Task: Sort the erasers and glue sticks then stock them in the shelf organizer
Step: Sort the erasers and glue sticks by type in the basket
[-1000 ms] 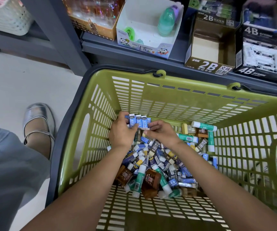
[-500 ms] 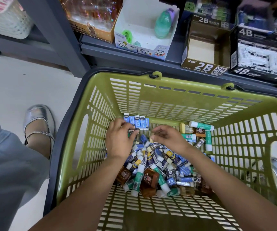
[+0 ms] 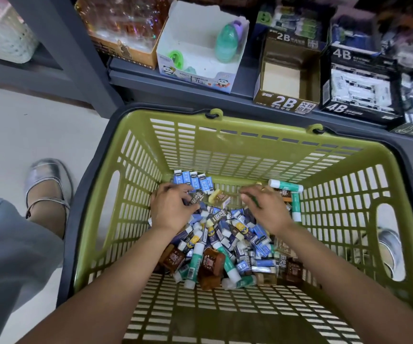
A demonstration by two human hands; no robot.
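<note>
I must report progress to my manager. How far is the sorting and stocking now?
Early stage. Done: a row of blue erasers stands lined up at the far wall of the basket. In hand: the left hand holds a dark 2B eraser; the right hand reaches into the pile. Left: most of the pile is unsorted, and the 2B box looks empty.

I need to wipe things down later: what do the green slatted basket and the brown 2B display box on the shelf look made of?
The green slatted basket looks like moulded plastic, semi-matte: uniform colour, regular slots, rounded rim. The brown 2B display box looks like printed cardboard with a slight sheen: folded flaps and a pale, unprinted inside.
</note>
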